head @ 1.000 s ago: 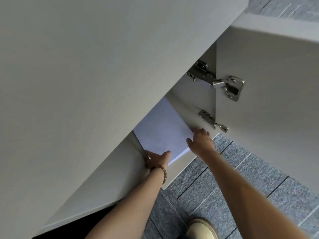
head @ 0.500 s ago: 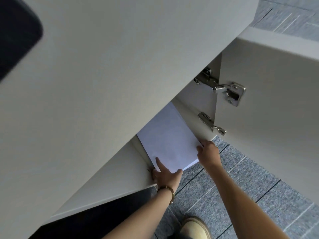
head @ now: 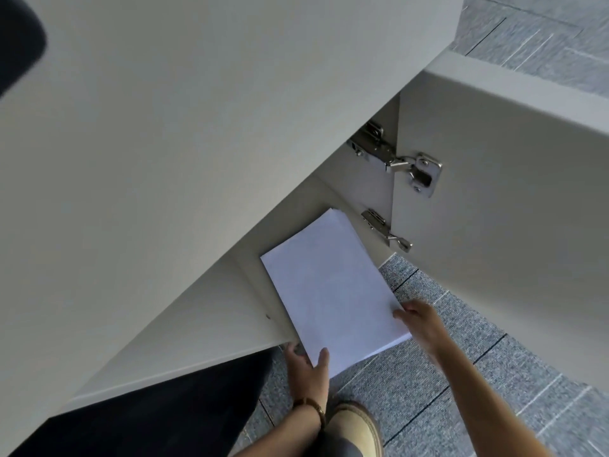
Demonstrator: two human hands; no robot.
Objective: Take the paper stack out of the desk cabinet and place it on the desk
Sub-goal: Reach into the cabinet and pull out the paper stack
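Note:
A white paper stack (head: 333,288) sticks halfway out of the open desk cabinet (head: 362,192), its near end hanging over the carpet. My left hand (head: 308,364), with a bead bracelet on the wrist, grips the stack's near left corner, thumb on top. On the near right edge sits my right hand (head: 421,323), fingers on top of the paper. The pale grey desk top (head: 164,143) fills the upper left above the cabinet opening and hides most of its inside.
The cabinet door (head: 510,242) stands swung open to the right, with two metal hinges (head: 405,163) on its inner edge. Grey carpet tiles (head: 445,390) lie below. My beige shoe (head: 356,427) and dark trouser leg (head: 148,417) show at the bottom.
Both hands have pulled the paper stack toward me, out from under the desk top; far more of the sheet now shows past the cabinet's front edge.

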